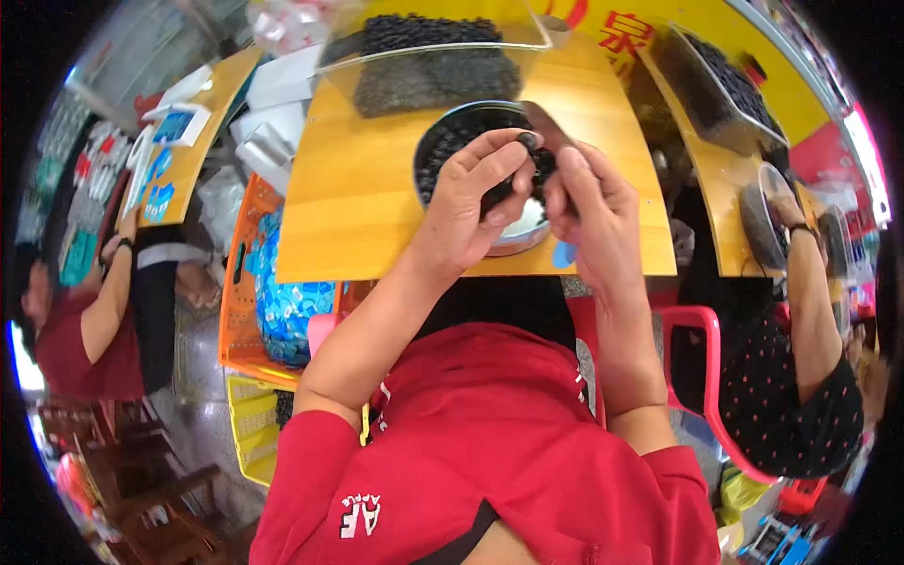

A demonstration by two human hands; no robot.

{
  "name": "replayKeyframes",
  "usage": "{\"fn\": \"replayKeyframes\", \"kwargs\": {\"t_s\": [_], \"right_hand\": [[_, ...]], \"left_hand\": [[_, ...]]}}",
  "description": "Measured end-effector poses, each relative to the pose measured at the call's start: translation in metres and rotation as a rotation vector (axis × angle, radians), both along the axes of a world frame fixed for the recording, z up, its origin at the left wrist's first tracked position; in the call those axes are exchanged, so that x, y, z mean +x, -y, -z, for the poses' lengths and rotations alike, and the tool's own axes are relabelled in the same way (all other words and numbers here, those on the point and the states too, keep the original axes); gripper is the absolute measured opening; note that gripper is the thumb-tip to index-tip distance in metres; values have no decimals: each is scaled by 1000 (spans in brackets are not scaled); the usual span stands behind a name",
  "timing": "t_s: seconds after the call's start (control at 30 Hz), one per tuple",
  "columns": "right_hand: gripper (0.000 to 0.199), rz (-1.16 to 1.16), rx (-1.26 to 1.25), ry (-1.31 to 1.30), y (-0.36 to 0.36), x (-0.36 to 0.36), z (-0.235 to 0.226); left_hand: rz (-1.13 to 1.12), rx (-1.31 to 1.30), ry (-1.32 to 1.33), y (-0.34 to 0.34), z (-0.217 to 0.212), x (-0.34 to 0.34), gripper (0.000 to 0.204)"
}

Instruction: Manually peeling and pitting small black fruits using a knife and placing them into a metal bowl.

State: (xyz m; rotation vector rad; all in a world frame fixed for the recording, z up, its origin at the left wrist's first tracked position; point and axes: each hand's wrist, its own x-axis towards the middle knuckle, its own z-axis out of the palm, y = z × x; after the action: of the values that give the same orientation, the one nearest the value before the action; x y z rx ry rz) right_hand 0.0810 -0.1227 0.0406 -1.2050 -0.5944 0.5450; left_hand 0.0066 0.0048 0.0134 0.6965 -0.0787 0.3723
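Note:
Over a round basin point(517, 248) of small black pieces, my left hand point(457, 212) pinches one small dark round piece point(527, 140) between thumb and index finger. More dark pieces show between the left fingers; whether they are held or lie in the basin, I cannot tell. My right hand point(603, 212) is closed around a knife point(546, 122), its broad, slightly blurred blade slanting up and left beside the pinched piece. Most of the handle is hidden in the fist. A light blue patch point(563, 254) shows below the right hand.
The basin stands on a wooden table point(348, 217), with a clear bin point(529, 58) of black pieces behind it. On the left, an orange crate point(243, 311) holds blue packets point(287, 292). Co-workers sit at both sides; a pink chair point(711, 358) stands at right.

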Motion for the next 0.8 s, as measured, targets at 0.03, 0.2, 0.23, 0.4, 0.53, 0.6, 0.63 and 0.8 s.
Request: {"fn": "replayKeyframes", "kwargs": {"t_s": [0.03, 0.2, 0.23, 0.4, 0.53, 0.6, 0.63, 0.8], "right_hand": [[28, 16, -30, 14, -1, 0, 0], [33, 118, 4, -23, 8, 10, -1], [35, 164, -32, -20, 6, 6, -6], [37, 5, 85, -13, 9, 31, 6], [39, -15, 60, -35, 5, 32, 9], [40, -48, 48, 11, 11, 43, 12], [36, -74, 46, 1, 16, 47, 14], [18, 67, 11, -108, -4, 29, 12]], "left_hand": [[60, -26, -18, -8, -1, -6, 18], [140, -193, 39, -72, 10, -55, 29], [87, -170, 37, -90, 14, -78, 30], [-266, 17, -96, -158, 13, -224, 23], [-637, 20, -313, -166, 26, -377, 27], [-736, 117, -456, -165, 52, -443, 26], [-883, 71, -536, -159, 68, -466, 25], [-936, 423, -1180, -100, 170, -651, 50]]}}
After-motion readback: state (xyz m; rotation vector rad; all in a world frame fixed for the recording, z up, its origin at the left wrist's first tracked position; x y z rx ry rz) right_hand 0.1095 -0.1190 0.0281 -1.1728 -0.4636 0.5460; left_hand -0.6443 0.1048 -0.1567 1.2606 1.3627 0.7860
